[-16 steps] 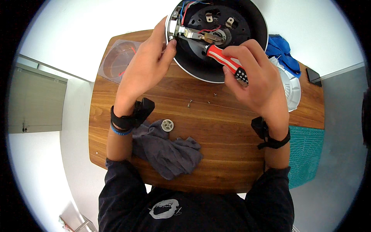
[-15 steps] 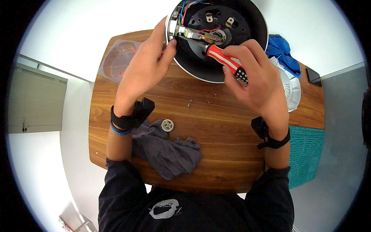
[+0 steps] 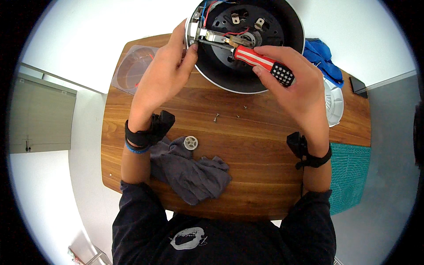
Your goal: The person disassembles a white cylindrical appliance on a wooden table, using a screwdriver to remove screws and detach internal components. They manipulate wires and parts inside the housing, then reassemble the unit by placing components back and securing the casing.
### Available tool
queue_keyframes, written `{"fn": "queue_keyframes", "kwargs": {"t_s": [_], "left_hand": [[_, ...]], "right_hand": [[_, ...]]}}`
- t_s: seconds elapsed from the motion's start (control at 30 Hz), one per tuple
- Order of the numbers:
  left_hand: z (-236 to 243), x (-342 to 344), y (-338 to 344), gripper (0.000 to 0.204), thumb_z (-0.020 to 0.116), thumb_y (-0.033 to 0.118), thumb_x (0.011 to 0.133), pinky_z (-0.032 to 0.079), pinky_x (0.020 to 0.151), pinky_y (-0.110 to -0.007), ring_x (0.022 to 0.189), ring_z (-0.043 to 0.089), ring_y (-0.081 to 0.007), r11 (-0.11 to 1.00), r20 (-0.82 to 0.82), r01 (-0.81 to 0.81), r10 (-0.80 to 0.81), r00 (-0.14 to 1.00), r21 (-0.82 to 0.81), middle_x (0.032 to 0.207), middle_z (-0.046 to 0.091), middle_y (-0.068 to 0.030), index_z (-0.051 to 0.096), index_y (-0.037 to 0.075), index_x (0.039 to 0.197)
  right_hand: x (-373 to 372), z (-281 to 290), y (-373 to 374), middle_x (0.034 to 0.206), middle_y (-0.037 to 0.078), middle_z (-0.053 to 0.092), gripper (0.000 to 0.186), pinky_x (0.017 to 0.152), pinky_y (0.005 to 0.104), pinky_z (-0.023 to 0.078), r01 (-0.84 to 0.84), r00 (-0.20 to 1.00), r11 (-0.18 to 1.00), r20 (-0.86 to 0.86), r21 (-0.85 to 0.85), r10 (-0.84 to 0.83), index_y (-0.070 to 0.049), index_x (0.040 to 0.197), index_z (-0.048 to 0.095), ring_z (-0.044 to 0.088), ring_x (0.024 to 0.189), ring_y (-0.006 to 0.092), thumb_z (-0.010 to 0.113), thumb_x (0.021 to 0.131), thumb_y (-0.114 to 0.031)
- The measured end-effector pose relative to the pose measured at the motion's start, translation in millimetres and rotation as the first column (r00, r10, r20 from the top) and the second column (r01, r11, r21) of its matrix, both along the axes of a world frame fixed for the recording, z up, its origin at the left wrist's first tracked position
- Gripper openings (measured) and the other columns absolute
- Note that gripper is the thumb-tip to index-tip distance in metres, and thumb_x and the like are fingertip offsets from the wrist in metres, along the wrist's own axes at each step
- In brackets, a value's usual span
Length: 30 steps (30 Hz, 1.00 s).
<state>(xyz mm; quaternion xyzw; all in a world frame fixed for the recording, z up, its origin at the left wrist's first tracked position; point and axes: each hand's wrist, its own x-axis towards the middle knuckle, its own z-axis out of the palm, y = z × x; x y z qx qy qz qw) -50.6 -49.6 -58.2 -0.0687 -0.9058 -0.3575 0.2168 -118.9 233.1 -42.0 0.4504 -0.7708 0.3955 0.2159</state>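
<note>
A round, black-lined rice cooker body (image 3: 225,73) with a white rim lies at the far edge of the table, its inside showing wires, metal tabs and a switch bracket (image 3: 215,36). My left hand (image 3: 164,73) grips its left side, thumb by the inner edge and fingers mostly hidden outside the wall. Between the thumb and fingers of my right hand (image 3: 296,81) is a screwdriver (image 3: 254,58), its handle red and white with white stars on black. The shaft points left into the body, the tip reaching near my left thumb.
Several small screws (image 3: 216,115) lie mid-table. Nearer stand a small white round knob (image 3: 191,142) and a grey cloth (image 3: 194,176). A clear plastic container (image 3: 128,73) is at left. To the right are a blue cloth (image 3: 320,57), white plastic part (image 3: 335,104), black phone (image 3: 358,87) and green mat (image 3: 350,176).
The screwdriver has turned to a flatter angle, and its starred handle end now shows more fully. The cooker body and my left hand have shifted slightly left.
</note>
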Motion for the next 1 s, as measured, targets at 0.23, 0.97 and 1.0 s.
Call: {"fn": "queue_keyframes", "kwargs": {"t_s": [0.23, 0.97, 1.0], "left_hand": [[-4, -1, 0, 0.058, 0.058, 0.014, 0.115, 0.052, 0.068, -0.04, 0.067, 0.064, -0.0257, 1.0, -0.033, -0.001, 0.001, 0.999, -0.005, 0.077, 0.064, -0.0163, 0.04, 0.005, 0.169], [0, 0, -2, 0.053, 0.057, 0.011, 0.118, 0.055, 0.076, -0.03, 0.084, 0.063, -0.0105, 1.0, 0.035, -0.003, 0.004, 0.999, -0.028, 0.122, 0.075, -0.0117, 0.042, 0.004, 0.168], [2, 1, -1, 0.054, 0.058, 0.011, 0.118, 0.055, 0.075, -0.03, 0.084, 0.062, -0.0099, 1.0, 0.052, -0.005, 0.006, 0.999, -0.024, 0.122, 0.075, -0.0115, 0.041, 0.004, 0.169]], "right_hand": [[7, 1, 2, 0.108, 0.02, 0.078, 0.026, 0.08, 0.0457, 0.061, 0.097, 0.973, 0.981, 0.191, 0.17, -0.129, -0.006, 0.122, 0.068, 0.077, 0.099, 0.0415, 0.077, 0.105, -0.023], [8, 4, 2, 0.096, 0.026, 0.074, 0.024, 0.075, 0.0535, 0.059, 0.079, 0.963, 0.975, 0.237, 0.209, -0.129, -0.007, 0.124, 0.061, 0.074, 0.088, 0.0515, 0.068, 0.111, -0.025], [8, 3, 2, 0.094, 0.027, 0.073, 0.023, 0.073, 0.054, 0.059, 0.102, 0.967, 0.969, 0.206, 0.224, -0.149, -0.007, 0.124, 0.061, 0.074, 0.087, 0.0524, 0.066, 0.112, -0.026]]}}
